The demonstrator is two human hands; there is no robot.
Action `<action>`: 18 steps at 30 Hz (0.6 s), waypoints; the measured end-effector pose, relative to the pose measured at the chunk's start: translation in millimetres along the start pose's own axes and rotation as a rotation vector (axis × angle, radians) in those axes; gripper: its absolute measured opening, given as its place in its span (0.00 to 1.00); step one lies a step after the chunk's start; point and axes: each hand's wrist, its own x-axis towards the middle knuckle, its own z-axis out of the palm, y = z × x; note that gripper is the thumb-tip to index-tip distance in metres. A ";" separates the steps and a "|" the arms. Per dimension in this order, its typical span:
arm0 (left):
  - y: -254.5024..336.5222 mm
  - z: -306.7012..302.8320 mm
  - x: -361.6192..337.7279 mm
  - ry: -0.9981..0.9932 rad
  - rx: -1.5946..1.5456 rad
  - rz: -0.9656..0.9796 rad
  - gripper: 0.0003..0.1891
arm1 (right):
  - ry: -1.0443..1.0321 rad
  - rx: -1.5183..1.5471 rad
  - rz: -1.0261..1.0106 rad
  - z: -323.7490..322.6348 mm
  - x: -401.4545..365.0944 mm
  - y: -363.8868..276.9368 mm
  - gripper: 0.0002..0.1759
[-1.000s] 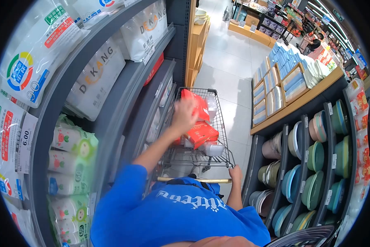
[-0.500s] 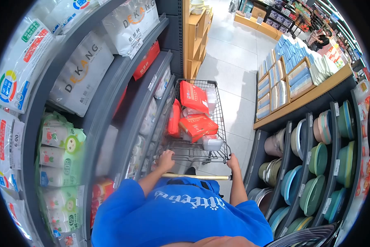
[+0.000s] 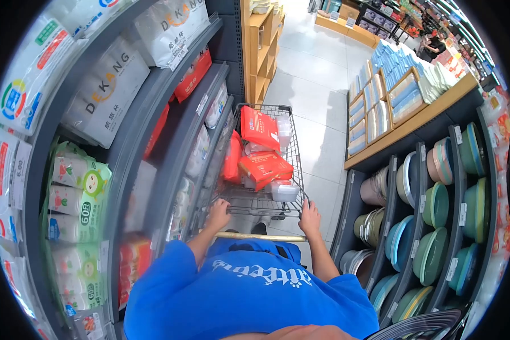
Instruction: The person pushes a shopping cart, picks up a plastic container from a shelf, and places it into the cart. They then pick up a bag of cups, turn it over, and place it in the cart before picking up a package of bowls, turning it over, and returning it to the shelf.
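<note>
A wire shopping cart [image 3: 295, 148] stands ahead of my body. My left hand [image 3: 219, 214] is closed on the near left corner of its rim, beside the shelves. On the near right corner, my right hand [image 3: 310, 219] grips the rim with its fingers wrapped round. Inside the cart lie red packages [image 3: 260, 128] and clear plastic containers [image 3: 285, 191]. A pale yellow bar [image 3: 260, 236] runs across between my forearms, close to my blue shirt; neither hand touches it.
Shelves [image 3: 136, 102] with bagged cups line the left side, close to the cart. At right, shelves hold plastic basins [image 3: 430, 258], and folded towels [image 3: 405, 96] fill a wooden display. Tiled floor [image 3: 317, 107] leads forward. A person [image 3: 434, 46] is far off at upper right.
The cart and both hands appear slightly farther left and higher in view. The shelves on both sides have shifted a little. Both hands keep their hold.
</note>
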 end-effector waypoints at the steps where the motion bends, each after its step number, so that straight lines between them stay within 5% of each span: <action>1: 0.9 0.4 -2.3 -0.013 0.003 0.006 0.19 | 0.018 -0.052 -0.017 2.7 -7.1 -3.3 0.42; 6: -3.2 1.0 -18.0 -0.094 -0.065 0.038 0.19 | 0.050 -0.184 -0.092 24.8 -38.7 -13.7 0.24; 9: -11.8 -4.9 -31.9 -0.216 0.005 0.080 0.31 | 0.173 -0.128 -0.028 40.7 -58.1 -24.9 0.19; 13: -14.9 -17.9 -66.7 -0.216 0.328 0.077 0.55 | 0.147 -0.215 0.030 56.6 -83.0 -40.1 0.24; 18: -26.0 -44.9 -95.8 -0.257 0.154 0.056 0.50 | -0.077 -0.083 0.086 68.9 -114.8 -73.5 0.30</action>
